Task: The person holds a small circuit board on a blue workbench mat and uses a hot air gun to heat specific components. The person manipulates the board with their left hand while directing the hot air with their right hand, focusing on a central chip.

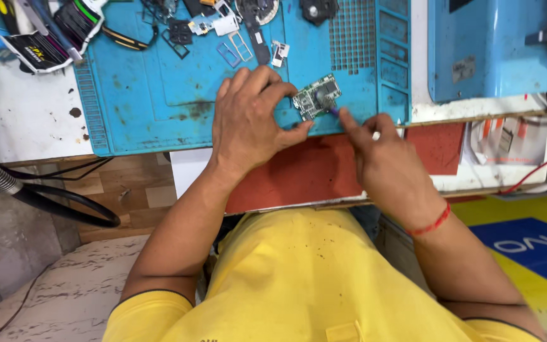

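Head view shows the left hand (248,123) pinching a small green circuit board (316,98) by its edge on the blue mat (159,88) of the bench. The right hand (381,152) is closed around a thin tool (335,111), its tip touching the board. It seems a probing step, which needs steady hands.

This is a small electronics repair workshop. A blue silicone repair mat (159,95) covers the bench; along its far edge lie loose phone parts (223,28) and metal frames. On its near right corner sits a green circuit board (316,97). Right of the mat stands a blue machine (489,47).
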